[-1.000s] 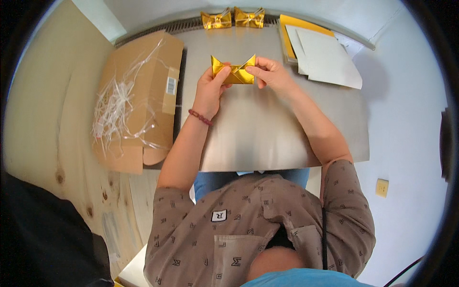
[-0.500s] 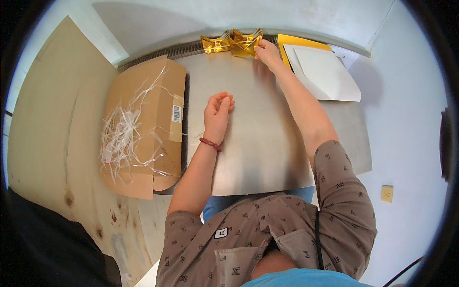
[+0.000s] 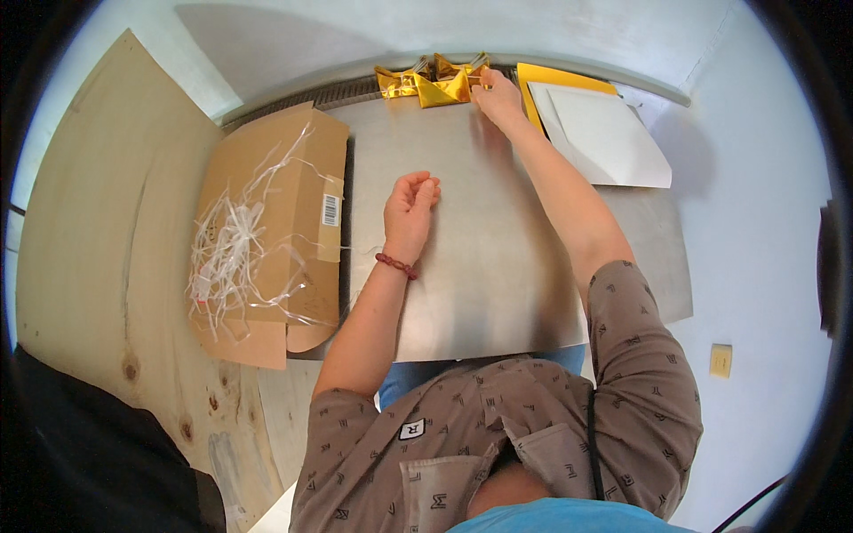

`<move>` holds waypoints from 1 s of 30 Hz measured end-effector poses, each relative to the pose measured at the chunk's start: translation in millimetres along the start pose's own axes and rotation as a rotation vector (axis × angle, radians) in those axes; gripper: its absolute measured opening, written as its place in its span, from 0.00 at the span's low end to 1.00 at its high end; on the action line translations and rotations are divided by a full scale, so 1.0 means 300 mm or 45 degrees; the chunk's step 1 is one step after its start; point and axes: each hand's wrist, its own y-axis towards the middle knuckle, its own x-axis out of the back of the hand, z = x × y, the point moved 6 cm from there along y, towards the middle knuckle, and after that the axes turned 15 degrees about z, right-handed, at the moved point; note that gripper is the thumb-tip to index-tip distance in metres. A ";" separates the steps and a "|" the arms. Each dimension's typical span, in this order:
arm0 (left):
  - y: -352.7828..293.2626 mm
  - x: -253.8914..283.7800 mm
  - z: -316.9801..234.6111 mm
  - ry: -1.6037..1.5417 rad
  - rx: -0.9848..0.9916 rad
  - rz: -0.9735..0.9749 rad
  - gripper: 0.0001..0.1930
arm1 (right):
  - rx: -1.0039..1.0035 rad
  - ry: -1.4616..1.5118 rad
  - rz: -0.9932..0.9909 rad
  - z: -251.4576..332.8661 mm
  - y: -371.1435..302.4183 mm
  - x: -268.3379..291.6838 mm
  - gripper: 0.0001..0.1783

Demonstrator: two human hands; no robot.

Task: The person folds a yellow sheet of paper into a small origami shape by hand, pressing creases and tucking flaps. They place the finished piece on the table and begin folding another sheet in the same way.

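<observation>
One shiny gold folded-foil piece with pointed upper corners (image 3: 442,91) sits immediately left of the right hand (image 3: 499,99), at the far side of the bare grey metal table (image 3: 498,258). Beyond it, from the same hand, is a second gold foil piece (image 3: 462,66); farther left is a third gold foil piece (image 3: 395,83).

Right hand: fingers drawn together at the near piece's right end. Whether they pinch it cannot be determined. Left hand (image 3: 410,206): well nearer the body, loosely curled, nothing seen in it; whether thumb and fingertips meet cannot be told.

Handling, as judged: light, thin, springy along the folds, smooth enough to slip, easily creased. Best taken by the short side edges or the folded lower band, with the pointed corners left unpressed.

Left of the left hand: a brown cardboard box (image 3: 315,147) under a tangle of clear plastic strips (image 3: 235,235). Right of the right hand: white paper sheets (image 3: 600,133).

Not verifiable: the right fingertips; the second piece's lower part, covered by the near one; the left palm; the foil undersides. Black fabric (image 3: 98,435) at lower left is cut off.
</observation>
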 end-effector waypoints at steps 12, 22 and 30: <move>-0.058 -0.052 -0.057 0.232 -0.115 0.087 0.12 | 0.319 -0.945 0.423 0.061 -0.705 0.610 0.27; -0.266 -0.349 -0.093 0.429 0.065 0.728 0.09 | 0.209 -0.980 0.308 -0.154 -0.753 0.731 0.23; -0.255 -0.325 -0.038 0.237 0.056 0.569 0.09 | 0.343 -1.113 0.311 -0.150 -0.732 0.727 0.22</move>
